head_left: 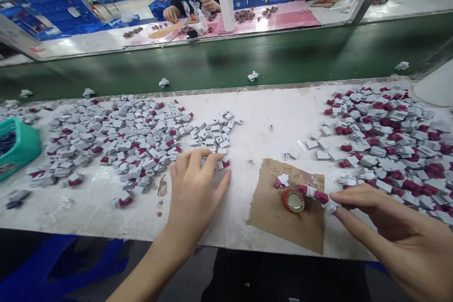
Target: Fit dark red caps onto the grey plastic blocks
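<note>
My left hand [197,188] reaches over the near edge of a small heap of light grey parts [212,134], fingers apart and bent down; whether its fingertips touch a part is hidden. Between thumb and forefinger, my right hand [375,222] pinches a grey and maroon piece [321,197] at its grey end. The piece's other end hangs over a brown cardboard sheet [286,226], just right of a round red cap with a pale centre [294,201]. A small white and maroon part [283,180] lies on the cardboard above the cap.
Large piles of grey and maroon parts lie at left [116,137] and right [392,137]. A teal basket [28,144] stands at the far left. Beyond the table runs a green conveyor [212,63] with scattered parts. Two people work across it, near a white bottle [226,7].
</note>
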Demonstrator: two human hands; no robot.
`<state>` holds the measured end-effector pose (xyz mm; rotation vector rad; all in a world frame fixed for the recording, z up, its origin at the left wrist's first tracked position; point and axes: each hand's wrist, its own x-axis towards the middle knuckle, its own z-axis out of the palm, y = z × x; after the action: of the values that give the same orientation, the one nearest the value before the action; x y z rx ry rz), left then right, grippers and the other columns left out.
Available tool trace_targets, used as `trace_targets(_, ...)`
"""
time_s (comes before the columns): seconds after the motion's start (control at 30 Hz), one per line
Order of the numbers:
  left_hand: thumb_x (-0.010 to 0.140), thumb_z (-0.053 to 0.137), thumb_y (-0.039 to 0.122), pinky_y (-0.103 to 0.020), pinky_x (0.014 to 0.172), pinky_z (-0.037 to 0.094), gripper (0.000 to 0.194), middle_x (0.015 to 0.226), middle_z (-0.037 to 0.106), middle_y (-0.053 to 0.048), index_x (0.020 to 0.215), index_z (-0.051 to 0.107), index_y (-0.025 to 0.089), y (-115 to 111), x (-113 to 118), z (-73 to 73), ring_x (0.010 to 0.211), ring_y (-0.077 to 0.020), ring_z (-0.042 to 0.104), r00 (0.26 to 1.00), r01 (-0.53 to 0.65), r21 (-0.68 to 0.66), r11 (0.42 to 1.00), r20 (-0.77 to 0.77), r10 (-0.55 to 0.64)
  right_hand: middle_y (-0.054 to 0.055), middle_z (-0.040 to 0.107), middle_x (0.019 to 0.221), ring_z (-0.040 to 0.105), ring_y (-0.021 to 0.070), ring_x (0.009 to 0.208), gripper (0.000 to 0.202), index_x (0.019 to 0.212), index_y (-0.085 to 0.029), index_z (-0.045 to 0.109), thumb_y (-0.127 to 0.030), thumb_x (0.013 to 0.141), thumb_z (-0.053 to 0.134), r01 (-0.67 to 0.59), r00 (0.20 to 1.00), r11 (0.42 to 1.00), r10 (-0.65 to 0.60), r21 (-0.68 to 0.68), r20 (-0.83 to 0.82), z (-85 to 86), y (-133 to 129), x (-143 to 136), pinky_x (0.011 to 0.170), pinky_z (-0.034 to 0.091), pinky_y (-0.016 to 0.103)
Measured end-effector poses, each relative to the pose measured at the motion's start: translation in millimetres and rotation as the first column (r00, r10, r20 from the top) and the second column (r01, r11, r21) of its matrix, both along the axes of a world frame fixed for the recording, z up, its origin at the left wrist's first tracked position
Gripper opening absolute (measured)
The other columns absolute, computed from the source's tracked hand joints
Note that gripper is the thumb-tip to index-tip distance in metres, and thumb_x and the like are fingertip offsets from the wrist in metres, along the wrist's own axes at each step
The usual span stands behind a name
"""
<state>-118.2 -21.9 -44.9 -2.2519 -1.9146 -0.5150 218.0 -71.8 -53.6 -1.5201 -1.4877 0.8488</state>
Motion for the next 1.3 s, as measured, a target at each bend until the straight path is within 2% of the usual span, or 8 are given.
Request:
trace_targets(0.27, 0.112, 0.062, 0.018, -0.056, 0.09, 0.051, 0.015, 0.117, 0.081, -0.014, 0.113, 0.075, 0.025, -6.4, 2.3, -0.6, 0.115, -0.0412, 0.069, 0.997, 0.073, 0.023, 0.997, 0.013, -0.074, 0.002, 0.088, 0.098, 0.087, 0.0366, 0.09, 0.012, 0.098, -0.05, 0.093, -0.046, 0.088, 0.088, 0.055, 0.998, 0.998, -0.055, 0.006, -0.006, -5.3, -0.7, -0.3, 0.073, 0.077, 0.049)
trace_targets(0.47, 0.114, 0.058, 0.019, -0.055, 0.095, 0.053, 0.018, 0.118, 0.081, -0.011, 0.118, 0.073, 0.028, -5.3, 7.3, -3.2, 0.113, -0.0358, 0.072, 0.966, 0.23, -0.082, 0.97, 0.137, -0.217, -0.001, 0.089, 0.098, 0.088, 0.0345, 0.09, 0.015, 0.099, -0.054, 0.091, -0.046, 0.088, 0.087, 0.074, 0.997, 0.997, -0.074, 0.028, -0.011, -0.9, -0.4, -3.3, 0.076, 0.078, 0.049)
trace_targets(0.6, 0.11, 0.061, 0.015, -0.052, 0.093, 0.057, 0.023, 0.118, 0.08, -0.012, 0.124, 0.073, 0.028, 0.2, 6.9, -5.2, 0.111, -0.0349, 0.074, 0.971, 0.205, -0.08, 0.976, 0.138, -0.193, -0.001, 0.089, 0.095, 0.087, 0.0322, 0.084, 0.012, 0.097, -0.053, 0.092, -0.045, 0.089, 0.086, 0.048, 0.998, 0.997, -0.047, 0.052, -0.033, 1.2, 1.2, -6.7, 0.069, 0.077, 0.044)
trace_targets(0.8, 0.114, 0.056, 0.02, -0.047, 0.088, 0.061, 0.016, 0.115, 0.078, -0.01, 0.121, 0.069, 0.026, 14.0, 5.9, 10.4, 0.103, -0.0303, 0.076, 0.931, 0.264, -0.067, 0.962, 0.28, -0.236, 0.0, 0.09, 0.093, 0.087, 0.0322, 0.082, 0.01, 0.094, -0.048, 0.093, -0.044, 0.086, 0.088, 0.074, 0.997, 0.994, -0.071, 0.079, -0.038, 0.3, 5.2, -8.7, 0.07, 0.077, 0.042)
trace_targets(0.9, 0.111, 0.06, 0.019, -0.044, 0.086, 0.061, 0.013, 0.113, 0.077, -0.009, 0.117, 0.07, 0.026, 55.5, 9.3, 21.5, 0.098, -0.0272, 0.075, 0.903, 0.255, -0.123, 0.959, 0.386, -0.191, 0.001, 0.089, 0.092, 0.087, 0.0327, 0.081, 0.007, 0.092, -0.047, 0.092, -0.047, 0.086, 0.088, 0.085, 0.996, 0.994, -0.082, 0.072, -0.045, 0.9, 7.9, -9.6, 0.069, 0.076, 0.042)
trace_targets(1.03, 0.1, 0.071, 0.014, -0.045, 0.093, 0.059, 0.009, 0.11, 0.078, -0.012, 0.097, 0.069, 0.022, 151.5, 23.4, 23.1, 0.097, -0.0276, 0.073, 0.909, 0.169, -0.19, 0.967, 0.408, -0.079, 0.002, 0.089, 0.096, 0.087, 0.0357, 0.084, 0.011, 0.093, -0.046, 0.091, -0.053, 0.085, 0.089, 0.105, 0.994, 0.994, -0.103, 0.038, -0.043, -2.4, 10.8, -8.7, 0.07, 0.076, 0.046)
trace_targets(1.17, 0.096, 0.067, 0.006, -0.049, 0.104, 0.055, 0.014, 0.119, 0.077, -0.018, 0.096, 0.071, 0.02, 240.5, 44.3, 16.4, 0.112, -0.034, 0.072, 0.923, 0.106, -0.185, 0.977, 0.385, -0.027, 0.001, 0.089, 0.104, 0.087, 0.0393, 0.093, 0.013, 0.099, -0.05, 0.089, -0.055, 0.087, 0.088, 0.12, 0.992, 0.993, -0.12, -0.002, -0.05, -7.3, 10.6, -6.9, 0.074, 0.077, 0.051)
trace_targets(1.3, 0.093, 0.066, 0.004, -0.049, 0.11, 0.053, 0.025, 0.136, 0.074, -0.02, 0.113, 0.073, 0.017, 266.1, 49.0, 15.0, 0.123, -0.0355, 0.07, 0.928, 0.122, -0.205, 0.971, 0.369, -0.039, 0.001, 0.088, 0.109, 0.088, 0.0427, 0.097, 0.016, 0.105, -0.053, 0.088, -0.05, 0.09, 0.087, 0.148, 0.988, 0.989, -0.148, 0.003, -0.048, -7.9, 4.0, -3.0, 0.078, 0.078, 0.056)
